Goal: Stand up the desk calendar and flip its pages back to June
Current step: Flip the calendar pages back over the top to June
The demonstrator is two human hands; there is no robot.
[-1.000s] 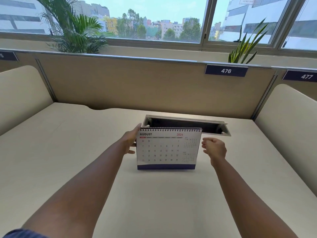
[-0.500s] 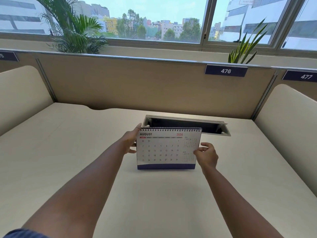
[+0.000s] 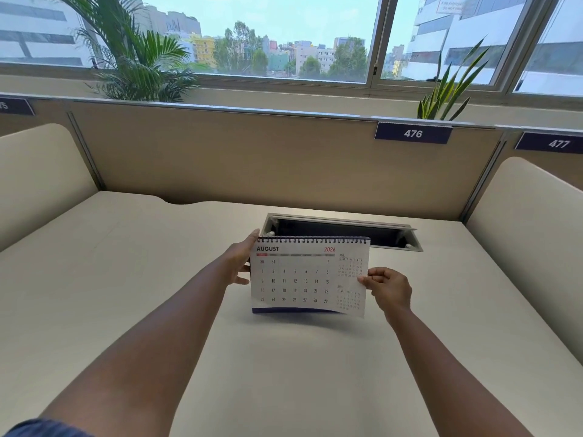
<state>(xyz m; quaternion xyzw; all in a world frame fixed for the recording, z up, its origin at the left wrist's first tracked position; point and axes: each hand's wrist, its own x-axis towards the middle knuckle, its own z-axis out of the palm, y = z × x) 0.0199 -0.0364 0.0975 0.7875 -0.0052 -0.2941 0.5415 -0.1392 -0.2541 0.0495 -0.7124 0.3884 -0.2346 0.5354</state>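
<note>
The white spiral-bound desk calendar (image 3: 303, 275) stands upright on the beige desk (image 3: 284, 373), its front page reading AUGUST 2026. My left hand (image 3: 241, 260) grips its left edge near the top, thumb at the spiral. My right hand (image 3: 386, 287) pinches the right edge of the August page, whose lower right corner is lifted off the calendar and curls toward me. The pages behind it are hidden.
An open cable tray slot (image 3: 340, 230) lies in the desk just behind the calendar. Beige partition walls (image 3: 252, 159) close off the back and both sides, with labels 476 (image 3: 413, 133) and 477 (image 3: 558, 143). Potted plants (image 3: 138, 58) stand on the window sill beyond.
My right hand moved in from beside the calendar, took the August page's right edge and pulled its lower corner out toward me. My left hand kept its hold.
</note>
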